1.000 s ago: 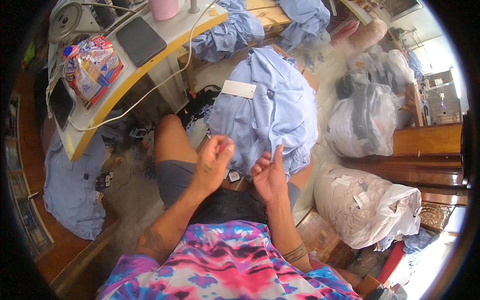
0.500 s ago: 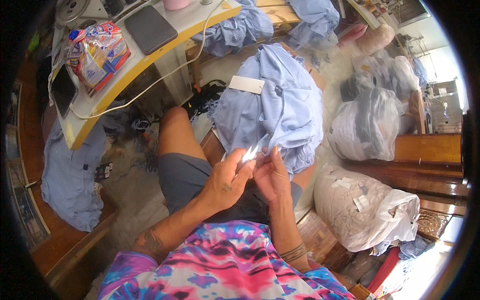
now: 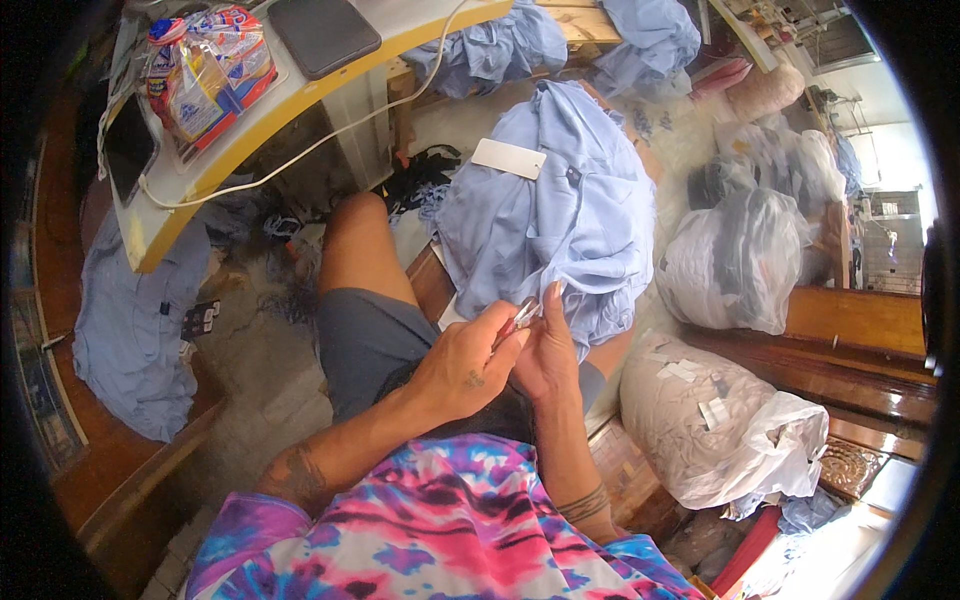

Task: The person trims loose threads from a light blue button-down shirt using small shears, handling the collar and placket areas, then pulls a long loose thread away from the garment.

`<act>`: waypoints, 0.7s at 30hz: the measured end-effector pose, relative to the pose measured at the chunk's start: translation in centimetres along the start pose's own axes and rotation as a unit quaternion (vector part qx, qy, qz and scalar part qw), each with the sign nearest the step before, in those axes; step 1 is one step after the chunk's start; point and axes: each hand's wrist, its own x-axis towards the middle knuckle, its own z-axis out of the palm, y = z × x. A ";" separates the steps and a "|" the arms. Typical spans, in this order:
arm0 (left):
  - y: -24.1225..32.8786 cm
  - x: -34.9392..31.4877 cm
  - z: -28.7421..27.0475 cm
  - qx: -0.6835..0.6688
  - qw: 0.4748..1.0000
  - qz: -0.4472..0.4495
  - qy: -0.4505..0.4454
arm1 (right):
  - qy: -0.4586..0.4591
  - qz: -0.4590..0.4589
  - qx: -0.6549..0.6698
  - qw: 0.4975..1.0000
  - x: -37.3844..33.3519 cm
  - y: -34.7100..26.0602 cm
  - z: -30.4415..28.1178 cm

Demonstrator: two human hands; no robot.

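Observation:
A light blue garment (image 3: 545, 215) lies bunched across my lap and beyond it, with a blank white tag (image 3: 508, 158) on its upper part. My left hand (image 3: 460, 368) is closed around small silvery thread snips (image 3: 524, 314), whose pointed end reaches toward my other hand. At the garment's near edge, my right hand (image 3: 548, 355) has its thumb raised and its fingers curled, pinching the cloth. The snips' tips sit right beside that thumb. My fingers partly hide the bit of cloth between the two hands.
A yellow-edged table (image 3: 300, 110) at upper left carries a dark tablet-like device (image 3: 322, 38), a plastic-wrapped packet (image 3: 208, 75) and a white cable (image 3: 330, 150). More blue garments (image 3: 140, 330) hang at left. Stuffed plastic bags (image 3: 735, 260) stand at right.
The snips' blades, spread and glinting before, now look closer together and tilted toward my right hand. My hands have come nearer each other. The whole view has shifted slightly.

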 end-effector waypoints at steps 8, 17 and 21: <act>0.2 -0.5 -0.2 -0.026 1.000 -0.006 0.003 | -0.004 0.026 0.012 1.000 0.8 0.3 -0.9; -0.5 -0.5 -0.2 -0.008 1.000 -0.025 0.005 | -0.028 0.024 0.006 0.999 1.1 0.6 -1.3; -1.1 -0.6 0.0 -0.015 0.999 -0.022 0.025 | -0.066 0.035 0.004 0.997 0.9 0.9 -1.1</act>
